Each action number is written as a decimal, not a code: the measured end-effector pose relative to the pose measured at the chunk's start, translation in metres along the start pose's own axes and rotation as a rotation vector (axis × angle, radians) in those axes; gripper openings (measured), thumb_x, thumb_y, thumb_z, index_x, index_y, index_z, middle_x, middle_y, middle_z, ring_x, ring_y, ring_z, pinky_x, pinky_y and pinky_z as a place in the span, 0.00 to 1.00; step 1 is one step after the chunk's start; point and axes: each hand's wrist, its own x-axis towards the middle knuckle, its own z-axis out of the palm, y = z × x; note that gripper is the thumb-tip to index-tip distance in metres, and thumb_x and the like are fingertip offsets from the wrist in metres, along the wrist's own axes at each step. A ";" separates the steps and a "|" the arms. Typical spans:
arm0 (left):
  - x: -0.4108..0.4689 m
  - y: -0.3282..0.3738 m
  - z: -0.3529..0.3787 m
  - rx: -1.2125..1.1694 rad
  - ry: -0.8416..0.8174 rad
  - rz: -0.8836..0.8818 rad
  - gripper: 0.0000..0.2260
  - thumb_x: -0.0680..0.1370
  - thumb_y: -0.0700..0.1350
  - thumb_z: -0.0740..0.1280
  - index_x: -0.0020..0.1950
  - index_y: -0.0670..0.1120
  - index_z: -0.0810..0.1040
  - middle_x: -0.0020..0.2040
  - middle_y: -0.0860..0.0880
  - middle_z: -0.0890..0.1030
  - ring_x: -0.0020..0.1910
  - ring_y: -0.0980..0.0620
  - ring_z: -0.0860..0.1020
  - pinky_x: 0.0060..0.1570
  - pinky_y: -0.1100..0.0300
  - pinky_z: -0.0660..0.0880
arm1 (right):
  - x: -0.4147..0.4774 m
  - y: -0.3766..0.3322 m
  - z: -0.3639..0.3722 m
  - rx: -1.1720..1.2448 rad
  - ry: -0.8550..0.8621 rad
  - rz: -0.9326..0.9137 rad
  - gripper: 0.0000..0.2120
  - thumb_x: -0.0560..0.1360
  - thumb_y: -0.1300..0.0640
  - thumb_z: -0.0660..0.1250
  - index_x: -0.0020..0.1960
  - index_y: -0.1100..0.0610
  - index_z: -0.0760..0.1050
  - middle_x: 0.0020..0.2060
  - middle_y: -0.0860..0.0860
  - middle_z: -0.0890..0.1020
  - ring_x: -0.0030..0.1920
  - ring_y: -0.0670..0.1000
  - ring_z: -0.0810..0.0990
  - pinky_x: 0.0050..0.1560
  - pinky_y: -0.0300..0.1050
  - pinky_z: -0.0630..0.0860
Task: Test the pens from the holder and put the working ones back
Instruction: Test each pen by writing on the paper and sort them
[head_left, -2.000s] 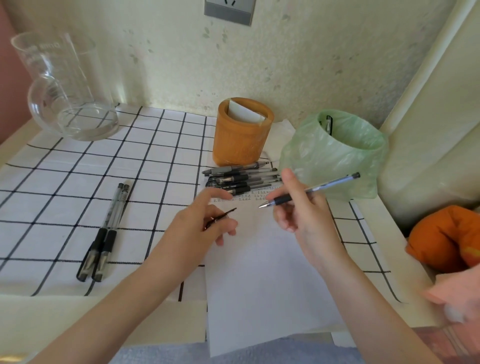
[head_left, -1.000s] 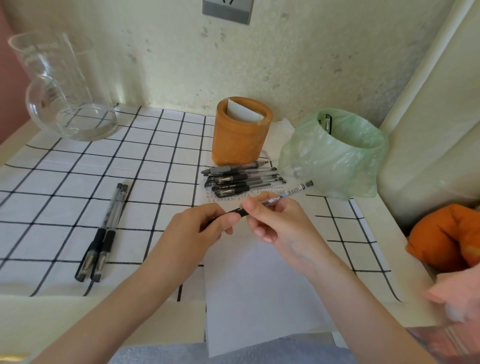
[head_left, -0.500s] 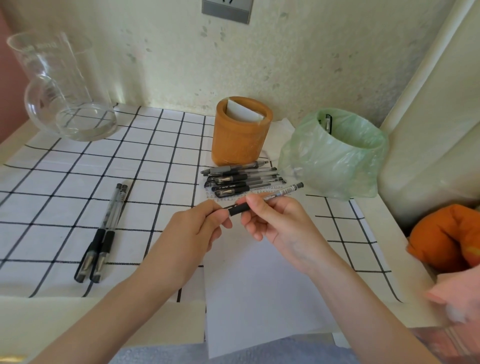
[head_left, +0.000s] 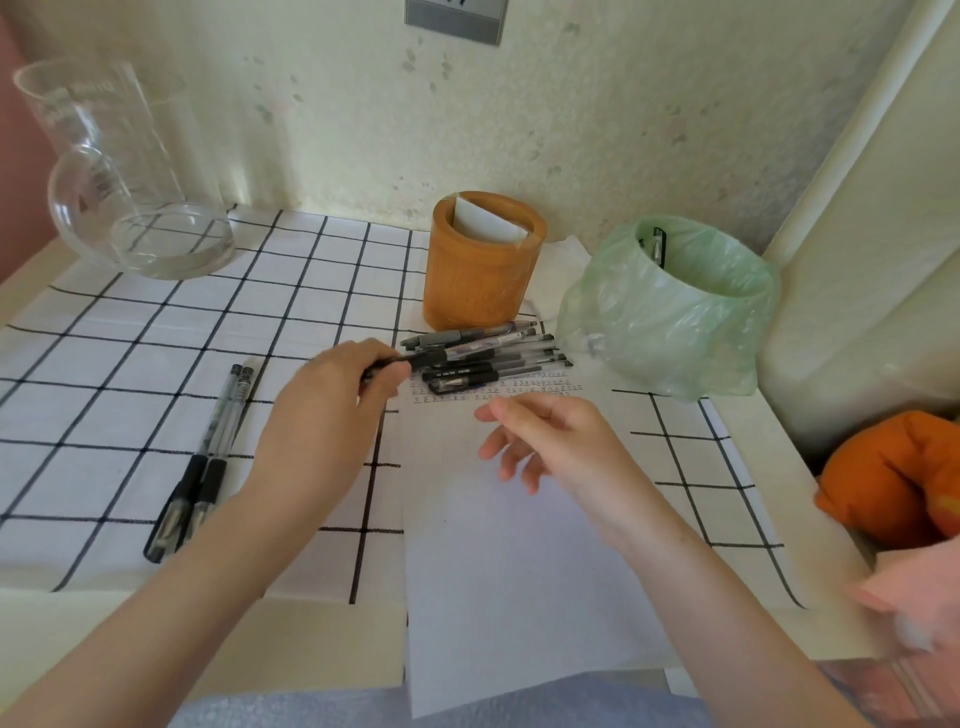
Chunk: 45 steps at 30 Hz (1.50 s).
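Two slim pens on gridded cloth; left hand pinches black pen.

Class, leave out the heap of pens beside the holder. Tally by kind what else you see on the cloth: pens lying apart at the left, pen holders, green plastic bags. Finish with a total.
Pens lying apart at the left: 2
Pen holder: 1
Green plastic bag: 1
Total: 4
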 end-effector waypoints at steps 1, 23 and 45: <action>0.004 -0.004 0.003 0.058 0.056 0.042 0.08 0.78 0.47 0.63 0.51 0.47 0.79 0.41 0.51 0.78 0.43 0.51 0.74 0.39 0.62 0.65 | 0.000 0.001 -0.003 -0.089 0.051 -0.024 0.09 0.78 0.57 0.64 0.49 0.60 0.80 0.32 0.51 0.83 0.29 0.48 0.75 0.25 0.37 0.68; 0.025 0.001 0.038 0.064 0.210 0.085 0.15 0.73 0.45 0.71 0.58 0.47 0.77 0.51 0.49 0.76 0.51 0.49 0.71 0.49 0.61 0.67 | -0.001 0.015 -0.025 -0.709 0.184 -0.081 0.08 0.78 0.52 0.61 0.46 0.51 0.79 0.37 0.47 0.82 0.32 0.46 0.73 0.33 0.40 0.67; -0.030 -0.044 -0.041 0.620 0.054 -0.057 0.11 0.71 0.36 0.70 0.54 0.41 0.80 0.55 0.40 0.76 0.52 0.39 0.72 0.46 0.46 0.73 | 0.007 0.014 -0.011 -0.685 0.216 -0.133 0.07 0.76 0.56 0.64 0.42 0.51 0.79 0.30 0.48 0.81 0.30 0.49 0.76 0.41 0.52 0.78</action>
